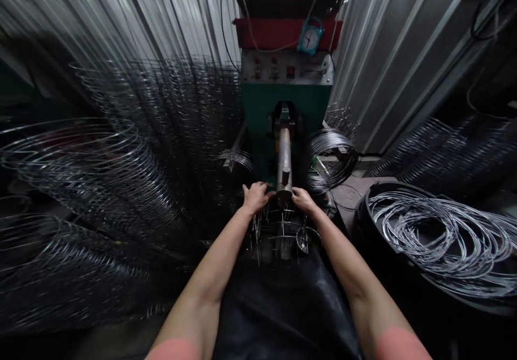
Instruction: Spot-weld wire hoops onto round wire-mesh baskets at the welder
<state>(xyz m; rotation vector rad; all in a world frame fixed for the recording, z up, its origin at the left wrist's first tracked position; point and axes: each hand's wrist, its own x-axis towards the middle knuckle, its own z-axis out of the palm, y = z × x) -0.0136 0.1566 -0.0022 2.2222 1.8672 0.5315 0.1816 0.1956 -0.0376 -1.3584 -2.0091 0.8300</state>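
Note:
Just left of the round metal arm (285, 158) of a green machine is my left hand (256, 197), its fingers bent inward near the arm's front end. My right hand (304, 200) is on the other side, fingers closed close to the same end. What lies between the fingertips is too small and dark to make out. Below both hands hangs a wire frame (283, 237) with curved and upright wires; whether the fingers touch it I cannot tell. A short stud (285, 176) stands up on the arm. A black apron (283, 311) covers my lap.
Tall stacks of wire rings (117, 166) crowd the left side. At the right, a black tub (365, 217) holds loose wire hoops (440, 236). A wire coil (333, 158) hangs beside the green machine (258, 112). Above its switch panel (297, 72) hangs a blue clock (310, 38).

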